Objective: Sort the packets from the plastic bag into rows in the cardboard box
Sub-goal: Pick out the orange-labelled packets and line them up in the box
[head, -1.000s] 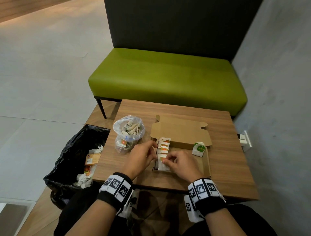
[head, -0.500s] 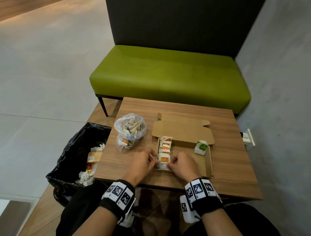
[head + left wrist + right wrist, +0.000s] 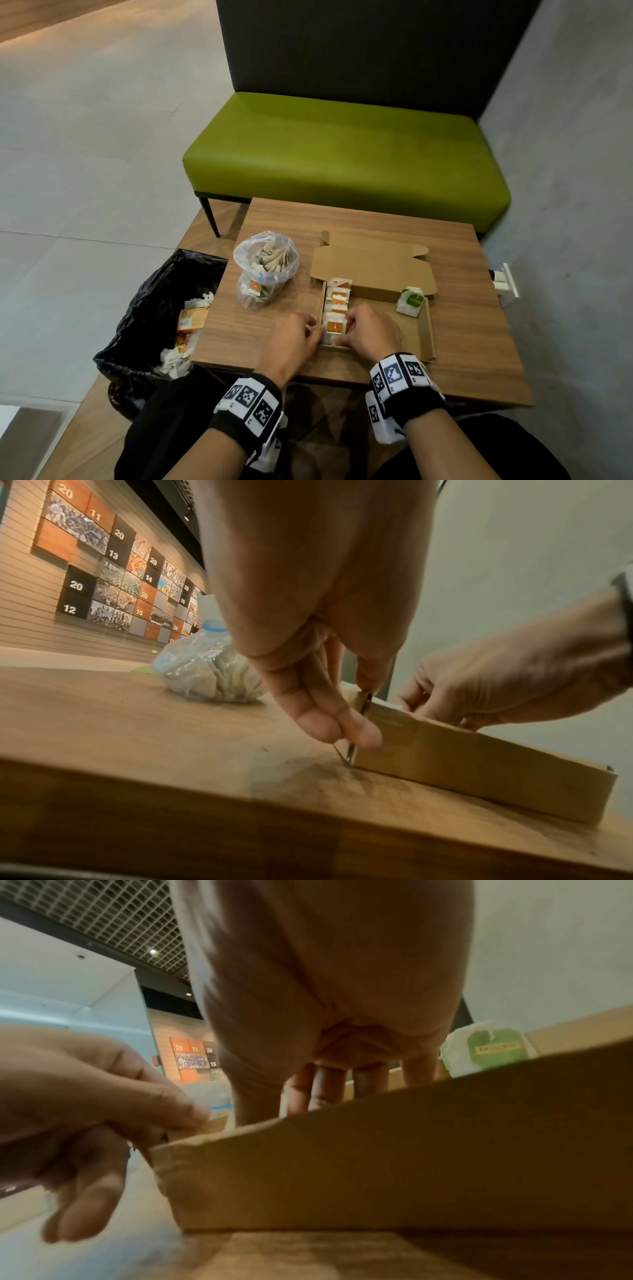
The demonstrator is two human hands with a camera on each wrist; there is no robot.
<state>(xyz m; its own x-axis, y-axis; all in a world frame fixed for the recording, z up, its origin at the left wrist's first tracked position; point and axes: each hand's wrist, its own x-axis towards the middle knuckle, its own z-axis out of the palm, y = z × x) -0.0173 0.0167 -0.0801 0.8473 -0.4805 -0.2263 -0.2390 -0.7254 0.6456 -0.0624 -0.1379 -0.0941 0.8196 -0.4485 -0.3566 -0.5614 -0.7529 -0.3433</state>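
The open cardboard box (image 3: 430,329) (image 3: 479,772) (image 3: 411,1150) lies on the wooden table (image 3: 472,342). A row of white-and-orange packets (image 3: 337,299) stands along its left wall. My right hand (image 3: 344,330) (image 3: 329,1091) reaches down into the box. Its thumb and fingers grip the nearest packet (image 3: 333,327) at the row's near end. My left hand (image 3: 313,330) (image 3: 352,718) pinches the box's near left corner. A green packet (image 3: 412,301) (image 3: 496,1047) leans in the far right corner. The clear plastic bag (image 3: 265,267) (image 3: 205,674) with several packets sits to the left of the box.
A black bin bag (image 3: 147,308) with rubbish stands beside the table's left edge. A green bench (image 3: 342,154) stands behind the table. A grey wall with a socket (image 3: 505,284) runs close on the right.
Both hands have come down and towards me with a packet, from over the row to its near end. My left hand has left the packet and taken the box corner.
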